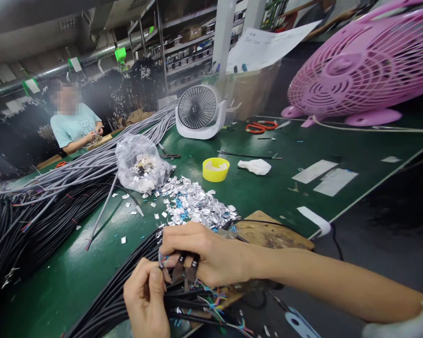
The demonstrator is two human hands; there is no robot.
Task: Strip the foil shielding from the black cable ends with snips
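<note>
My left hand (146,298) is closed in a pinch round the end of a black cable (127,277), where thin coloured wires (216,300) stick out. My right hand (206,253) reaches across from the right and is closed on a small cutting tool (185,271) with dark handles, its tip at the cable end between the two hands. Under my hands lies a bundle of black cables running to the lower left. A pile of silver foil scraps (193,202) lies just beyond my hands.
Grey cables (91,164) and black cables (28,220) cover the green table (275,183) on the left. A plastic bag (139,164), yellow cup (215,169), white cloth (255,166), small fan (199,112), red scissors (261,126), pink fan (363,70) and wooden board (271,232) stand about. A person (74,122) sits far left.
</note>
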